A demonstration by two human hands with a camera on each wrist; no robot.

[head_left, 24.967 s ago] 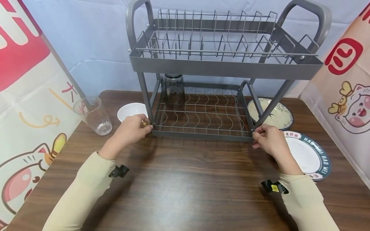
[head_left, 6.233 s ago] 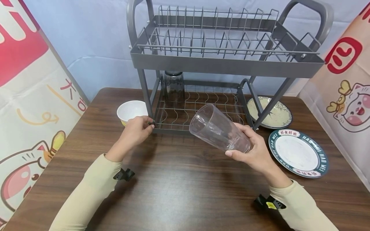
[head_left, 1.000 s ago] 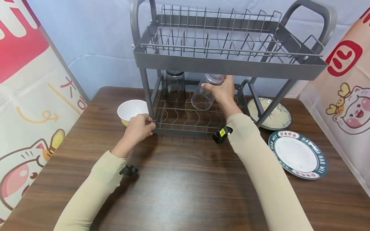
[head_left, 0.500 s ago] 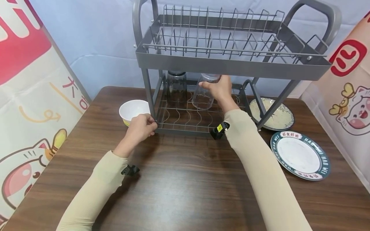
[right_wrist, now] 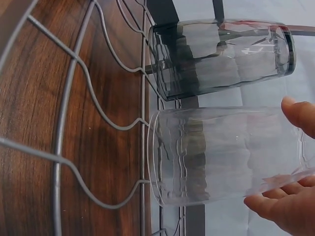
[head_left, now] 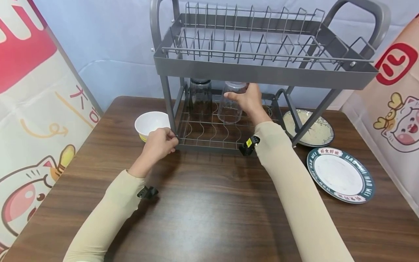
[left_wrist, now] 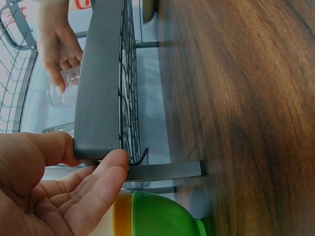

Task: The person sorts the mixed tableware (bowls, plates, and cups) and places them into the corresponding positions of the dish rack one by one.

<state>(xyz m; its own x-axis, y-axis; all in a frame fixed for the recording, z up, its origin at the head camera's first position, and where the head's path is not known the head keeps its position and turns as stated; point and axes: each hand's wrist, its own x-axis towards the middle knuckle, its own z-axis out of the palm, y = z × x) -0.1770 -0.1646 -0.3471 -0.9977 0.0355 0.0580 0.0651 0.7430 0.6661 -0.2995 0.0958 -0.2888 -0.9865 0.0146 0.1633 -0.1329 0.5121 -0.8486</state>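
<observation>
A grey two-tier dish rack (head_left: 216,70) stands on the table. My left hand (head_left: 159,143) pinches its lower front-left corner; in the left wrist view, thumb and fingers (left_wrist: 106,184) lie around the end of the grey frame. Inside the lower tier, my right hand (head_left: 250,102) holds a clear drinking glass (head_left: 229,107) upside down by its base end. The right wrist view has the rim of the clear glass (right_wrist: 221,152) at the wavy wires, with thumb and fingers on either side of its base. Left of it stands an upturned smoky-grey glass (head_left: 200,98).
A white bowl (head_left: 148,122) sits just left of the rack; its outside is green and yellow (left_wrist: 157,216) in the left wrist view. On the right lie a patterned shallow dish (head_left: 314,131) and a green-rimmed plate (head_left: 338,174). The upper tier (head_left: 265,68) overhangs my right hand.
The clear glass was at the table's left, then tilted in my right hand before the rack. Now it is inside, straightened from a lean. My right hand has left the rack's right corner.
</observation>
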